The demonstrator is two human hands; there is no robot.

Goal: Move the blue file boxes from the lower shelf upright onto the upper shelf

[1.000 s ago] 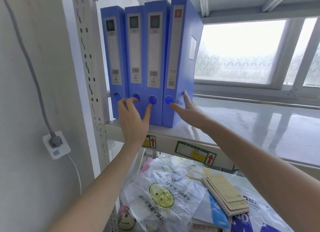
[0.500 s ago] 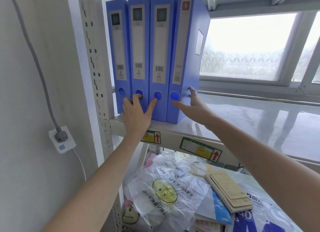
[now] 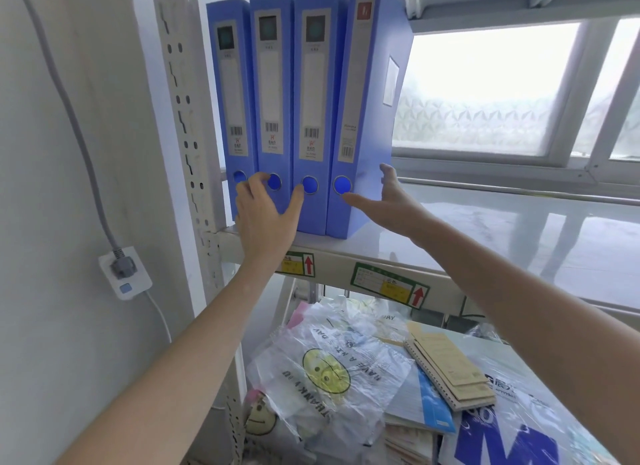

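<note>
Several blue file boxes (image 3: 313,111) stand upright side by side at the left end of the upper shelf (image 3: 485,229), spines facing me. My left hand (image 3: 266,215) lies flat with spread fingers against the lower spines of the left boxes. My right hand (image 3: 388,201) is open, its thumb at the spine and its fingers along the right side of the rightmost box (image 3: 367,118). Neither hand grips a box.
The shelf's perforated upright post (image 3: 183,118) stands just left of the boxes. The lower shelf holds plastic bags (image 3: 332,367), a spiral notebook (image 3: 450,371) and papers. A wall socket with a grey cable (image 3: 123,270) is at the left. A window (image 3: 485,93) lies behind the shelf.
Both hands have pressed the boxes a little further back onto the upper shelf, and the view has shifted slightly; the boxes now stand more evenly aligned.
</note>
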